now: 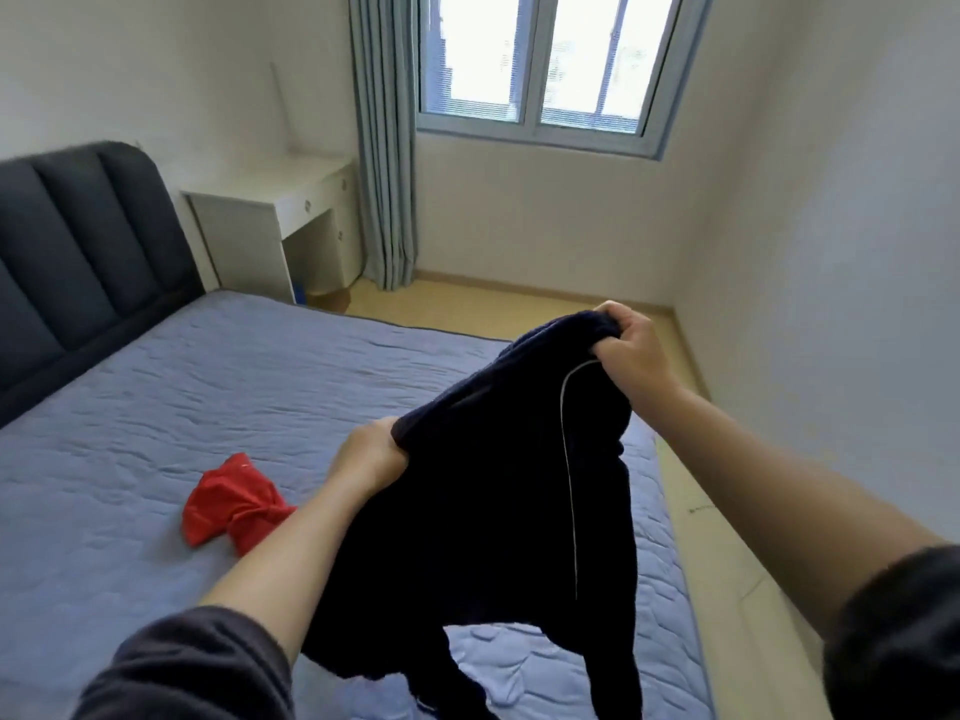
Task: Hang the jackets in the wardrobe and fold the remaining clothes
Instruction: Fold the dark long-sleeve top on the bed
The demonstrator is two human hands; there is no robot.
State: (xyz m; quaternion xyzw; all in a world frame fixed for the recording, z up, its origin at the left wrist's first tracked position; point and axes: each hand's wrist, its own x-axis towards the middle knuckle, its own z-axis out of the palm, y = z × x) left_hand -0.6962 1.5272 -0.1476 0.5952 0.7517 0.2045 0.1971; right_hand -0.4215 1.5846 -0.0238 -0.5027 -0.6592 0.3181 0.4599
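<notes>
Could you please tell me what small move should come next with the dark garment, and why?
Probably lay the dark trousers flat on the bed just beneath: the left hand and right hand grip their top edge in the air, and the legs hang down unfolded.

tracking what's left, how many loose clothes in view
2: dark garment held up in left hand and right hand; red garment crumpled on the bed. More may be out of view.
</notes>
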